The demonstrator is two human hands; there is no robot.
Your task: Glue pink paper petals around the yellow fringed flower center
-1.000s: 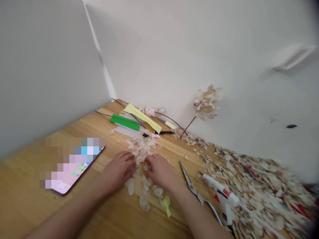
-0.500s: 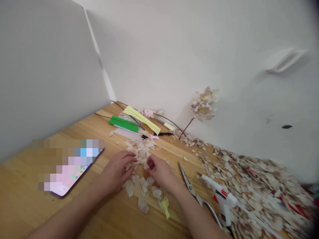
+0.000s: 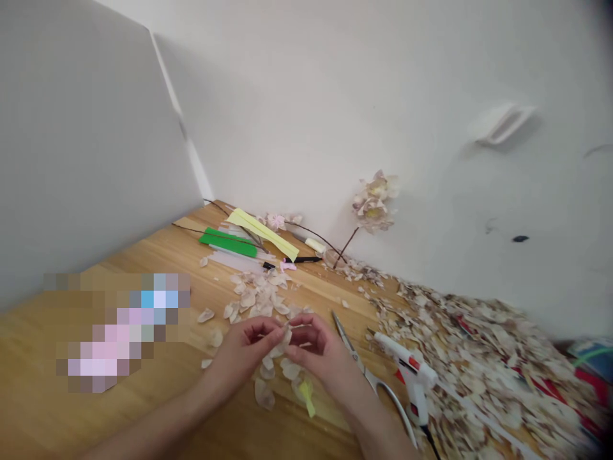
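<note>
Pale dried petals (image 3: 256,294) lie in a loose pile on the wooden table (image 3: 158,409), with several more spread nearer the front. Over them, my left hand (image 3: 251,345) and my right hand (image 3: 313,342) meet at the fingertips. Between them is a small whitish petal (image 3: 286,335), pinched by the left fingers and touched by the right ones, which are curled around its other side. A yellow crepe paper piece (image 3: 307,397) lies just below my right hand.
Scissors (image 3: 357,358) and a white glue gun (image 3: 407,364) lie right of my right hand, beside a broad heap of dried petals (image 3: 479,338). Green paper (image 3: 228,243), yellow paper (image 3: 263,234) and a pen (image 3: 306,259) lie behind. A blurred-out phone (image 3: 115,345) is at left.
Both hands have come together and lowered slightly toward the front, and a petal now shows between their fingers. The whole view has shifted, with the background moving left.
</note>
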